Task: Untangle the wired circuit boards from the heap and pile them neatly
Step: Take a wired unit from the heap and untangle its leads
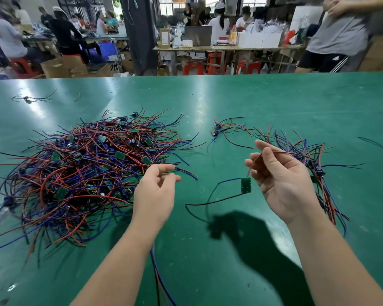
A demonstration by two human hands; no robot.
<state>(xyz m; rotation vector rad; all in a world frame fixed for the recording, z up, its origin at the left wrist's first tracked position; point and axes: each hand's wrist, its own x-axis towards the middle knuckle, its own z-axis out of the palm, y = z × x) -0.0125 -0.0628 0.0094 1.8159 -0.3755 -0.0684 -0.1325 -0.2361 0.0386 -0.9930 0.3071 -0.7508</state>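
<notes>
Head view: right hand [281, 180] pinches red wire [283, 152] of dangling circuit board [245, 185]; left hand [155, 191] loosely spread beside heap [80, 168]. Best lay it wires-parallel on pile [314, 160] right of heap.

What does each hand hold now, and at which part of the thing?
The right hand pinches a wired circuit board by its red wire; the board hangs below the fingers. The left hand holds nothing.

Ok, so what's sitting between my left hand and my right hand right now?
In the head view, one green circuit board hangs there by a red wire pinched in your right hand. Its blue and black wires trail toward the table.
</notes>
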